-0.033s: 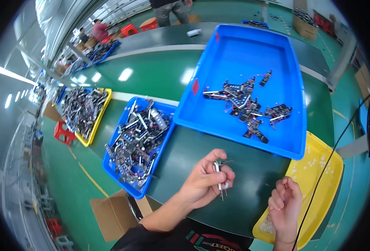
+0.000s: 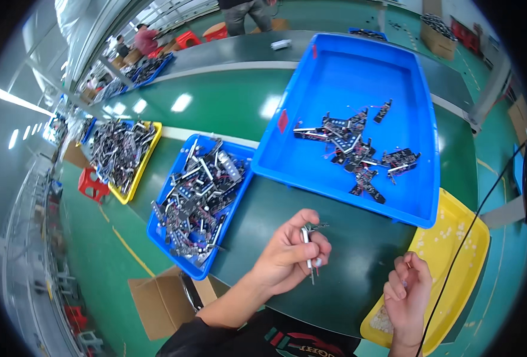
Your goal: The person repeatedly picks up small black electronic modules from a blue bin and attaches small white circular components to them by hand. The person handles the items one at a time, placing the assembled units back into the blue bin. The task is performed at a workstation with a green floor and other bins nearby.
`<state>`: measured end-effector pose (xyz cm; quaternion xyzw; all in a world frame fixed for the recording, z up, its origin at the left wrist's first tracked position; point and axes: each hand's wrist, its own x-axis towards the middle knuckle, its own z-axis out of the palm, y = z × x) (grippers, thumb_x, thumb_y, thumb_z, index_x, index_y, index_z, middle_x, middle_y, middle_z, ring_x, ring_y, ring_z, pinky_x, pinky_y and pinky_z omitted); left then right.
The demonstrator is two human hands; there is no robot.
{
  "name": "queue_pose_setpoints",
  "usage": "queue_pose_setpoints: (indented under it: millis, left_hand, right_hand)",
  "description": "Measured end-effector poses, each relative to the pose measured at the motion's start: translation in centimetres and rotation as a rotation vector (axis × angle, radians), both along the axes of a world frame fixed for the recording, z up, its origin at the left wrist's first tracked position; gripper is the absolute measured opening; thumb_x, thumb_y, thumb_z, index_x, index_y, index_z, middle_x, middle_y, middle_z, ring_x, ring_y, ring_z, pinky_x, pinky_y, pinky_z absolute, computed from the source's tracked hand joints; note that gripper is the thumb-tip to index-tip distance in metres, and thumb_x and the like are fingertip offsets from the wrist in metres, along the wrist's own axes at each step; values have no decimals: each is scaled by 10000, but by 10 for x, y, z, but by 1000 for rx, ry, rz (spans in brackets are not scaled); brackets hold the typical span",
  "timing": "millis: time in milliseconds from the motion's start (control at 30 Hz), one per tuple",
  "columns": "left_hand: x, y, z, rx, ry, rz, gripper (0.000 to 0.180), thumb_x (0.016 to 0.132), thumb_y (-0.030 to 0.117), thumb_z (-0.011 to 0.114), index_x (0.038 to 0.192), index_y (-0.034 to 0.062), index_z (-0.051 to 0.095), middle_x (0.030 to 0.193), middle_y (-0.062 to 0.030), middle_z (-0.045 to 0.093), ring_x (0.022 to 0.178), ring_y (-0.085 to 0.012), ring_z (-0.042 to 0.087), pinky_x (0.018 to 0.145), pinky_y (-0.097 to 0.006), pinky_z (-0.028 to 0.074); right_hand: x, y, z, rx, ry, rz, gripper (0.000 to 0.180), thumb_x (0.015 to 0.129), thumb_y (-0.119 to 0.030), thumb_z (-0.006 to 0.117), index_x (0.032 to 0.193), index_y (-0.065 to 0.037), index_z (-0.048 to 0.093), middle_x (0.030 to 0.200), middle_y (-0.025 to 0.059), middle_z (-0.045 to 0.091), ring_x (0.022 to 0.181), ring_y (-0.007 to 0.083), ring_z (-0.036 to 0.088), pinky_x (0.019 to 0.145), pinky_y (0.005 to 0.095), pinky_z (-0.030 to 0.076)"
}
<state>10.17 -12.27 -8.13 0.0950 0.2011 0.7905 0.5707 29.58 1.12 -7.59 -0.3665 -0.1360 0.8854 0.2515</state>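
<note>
My left hand [image 2: 284,259] is raised over the dark green table [image 2: 359,250], fingers closed on a small dark metal part with a white pin [image 2: 309,238]. My right hand [image 2: 407,293] rests at the near edge of a yellow tray [image 2: 475,262] that holds small white pieces. Its fingers are curled into a pinch; I cannot make out anything between the fingertips. Beyond the hands, a large blue tray [image 2: 311,119] carries several dark parts [image 2: 359,152] in a loose cluster.
A smaller blue tray [image 2: 159,232] heaped with metal parts sits to the left, with another yellow tray [image 2: 137,175] of parts farther left. An open cardboard box [image 2: 156,300] stands on the floor. A thin black cable [image 2: 484,202] crosses at right. People work at the back.
</note>
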Motion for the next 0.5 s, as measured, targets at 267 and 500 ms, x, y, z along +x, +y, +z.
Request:
queue_pose_setpoints:
  millis: [267, 500]
  left_hand:
    - [-39, -48, 20, 27, 85, 240, 564, 709, 24, 730, 1184, 114, 440, 878, -63, 592, 809, -198, 614, 628, -239, 488]
    - [-73, -77, 40, -41, 350, 451, 561, 743, -31, 676, 1228, 125, 440, 905, -28, 550, 762, -135, 562, 632, -235, 443]
  right_hand:
    - [1, 2, -4, 16, 30, 37, 174, 912, -227, 440, 814, -102, 511, 517, -14, 342, 337, 80, 272, 323, 219, 218]
    - [2, 0, -4, 5, 123, 27, 153, 911, -191, 435, 882, -70, 523, 553, 6, 408, 351, 92, 315, 333, 215, 267]
